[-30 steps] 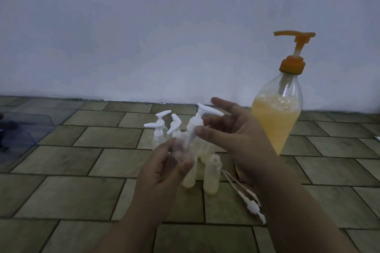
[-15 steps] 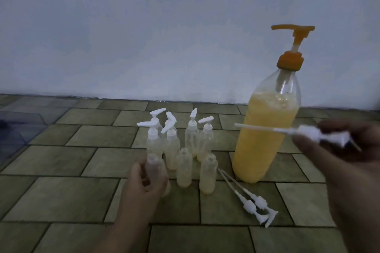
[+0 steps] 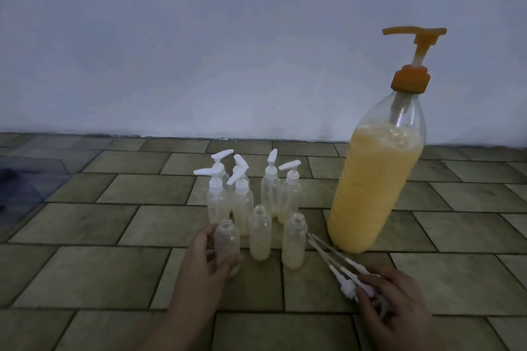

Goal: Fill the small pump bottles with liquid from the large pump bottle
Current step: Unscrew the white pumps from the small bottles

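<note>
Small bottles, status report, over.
Left hand gripping an uncapped small bottle. Right hand on loose pump heads. Large bottle upright, untouched. Nothing blocking.

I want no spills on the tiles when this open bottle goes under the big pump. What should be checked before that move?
1. Small bottle uncapped: ok.
2. Left hand grips it: ok.
3. Right hand free to press: not ok, it rests on the loose pump heads.
4. Large pump bottle upright: ok.
5. Orange spout points toward the small bottles: ok.
6. Room left in the held bottle: cannot tell.
</note>
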The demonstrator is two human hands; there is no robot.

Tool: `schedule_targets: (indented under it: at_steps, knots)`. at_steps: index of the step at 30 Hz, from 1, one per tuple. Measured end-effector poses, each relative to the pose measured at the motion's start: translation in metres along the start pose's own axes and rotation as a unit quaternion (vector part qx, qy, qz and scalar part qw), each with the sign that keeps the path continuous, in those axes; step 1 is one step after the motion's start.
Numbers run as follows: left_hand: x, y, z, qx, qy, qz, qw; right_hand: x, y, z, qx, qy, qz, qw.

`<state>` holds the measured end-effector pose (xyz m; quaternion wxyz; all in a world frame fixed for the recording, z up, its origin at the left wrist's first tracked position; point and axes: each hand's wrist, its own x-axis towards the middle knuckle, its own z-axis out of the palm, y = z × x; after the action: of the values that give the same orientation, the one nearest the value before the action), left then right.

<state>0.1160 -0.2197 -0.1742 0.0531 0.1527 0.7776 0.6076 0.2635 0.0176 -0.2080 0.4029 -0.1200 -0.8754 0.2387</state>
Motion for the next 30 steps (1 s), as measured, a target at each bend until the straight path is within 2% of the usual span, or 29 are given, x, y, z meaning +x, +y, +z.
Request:
schedule_targets:
  at_steps: [3,5,7,8,12,14,24,26,28,30]
  knots:
    - [-0.005,-0.01,-0.014,-0.006,-0.009,0.024,1.0,0.0,0.004,0.001,-0.01,0.016,-0.005,1.0]
    - [-0.007,-0.014,-0.03,-0.015,0.053,0.056,0.997,0.001,0.003,0.001,-0.018,0.033,-0.014,0.999]
    - [0.004,-0.018,-0.044,-0.053,0.118,0.034,0.991,0.003,-0.001,0.001,-0.022,0.056,-0.018,0.998]
    - [0.014,-0.018,-0.049,-0.054,0.125,0.02,0.991,0.003,-0.001,0.001,-0.026,0.066,-0.019,0.997]
    - [0.057,-0.008,-0.046,0.003,0.014,-0.029,0.999,0.003,0.003,0.001,-0.038,0.061,-0.02,0.997]
    - [0.067,-0.004,-0.038,0.002,-0.009,-0.028,1.0,0.003,0.004,0.0,-0.036,0.068,-0.02,0.997]
    - [0.072,-0.01,-0.021,0.058,0.035,0.0,0.998,0.0,-0.002,0.0,-0.053,0.149,-0.032,0.987]
    - [0.068,-0.009,-0.026,0.058,0.067,-0.013,0.996,0.004,-0.01,-0.004,-0.057,0.176,-0.019,0.983]
    - [0.06,-0.001,-0.037,0.028,0.129,-0.007,0.991,0.015,-0.031,-0.01,-0.063,0.195,-0.007,0.979]
    - [0.05,0.015,-0.05,-0.026,0.175,0.049,0.983,0.036,-0.07,-0.019,-0.021,0.188,-0.008,0.982]
